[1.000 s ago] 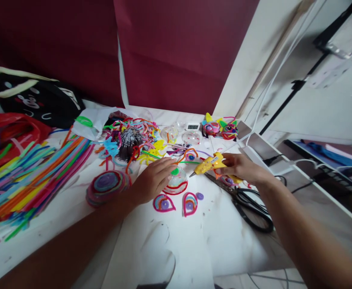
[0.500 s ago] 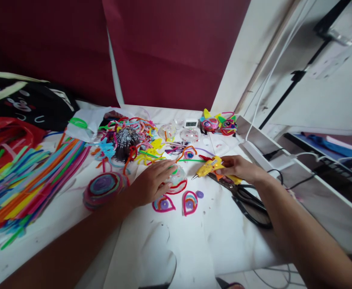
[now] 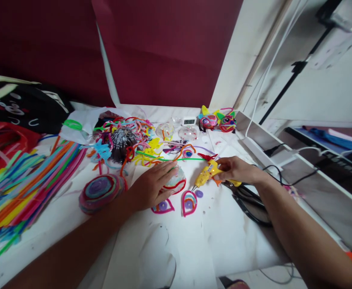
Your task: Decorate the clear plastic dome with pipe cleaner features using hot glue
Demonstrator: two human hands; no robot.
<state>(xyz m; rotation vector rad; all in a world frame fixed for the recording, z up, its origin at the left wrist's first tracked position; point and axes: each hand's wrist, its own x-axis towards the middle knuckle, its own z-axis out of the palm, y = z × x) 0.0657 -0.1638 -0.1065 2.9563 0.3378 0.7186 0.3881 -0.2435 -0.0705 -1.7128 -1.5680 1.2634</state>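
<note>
My left hand point(image 3: 152, 184) lies with its fingers stretched over a clear dome point(image 3: 176, 178) that has a red pipe-cleaner rim. My right hand point(image 3: 235, 169) grips a yellow glue gun point(image 3: 205, 174), its nozzle tilted down to the left and close to a red teardrop piece point(image 3: 189, 202). A second teardrop piece point(image 3: 163, 206) lies just below my left hand, and a small purple disc point(image 3: 199, 194) sits beside the first one.
Black scissors point(image 3: 249, 204) lie under my right wrist. A coiled round mat point(image 3: 99, 190) and a big spread of coloured pipe cleaners point(image 3: 22, 184) sit at left. A tangled heap point(image 3: 124, 138), clear domes, a small clock point(image 3: 189, 121) and two finished figures point(image 3: 219, 120) stand behind.
My right hand has lowered the glue gun and tipped its nozzle down toward the teardrop piece. My left hand has stayed on the dome. The view shifted slightly.
</note>
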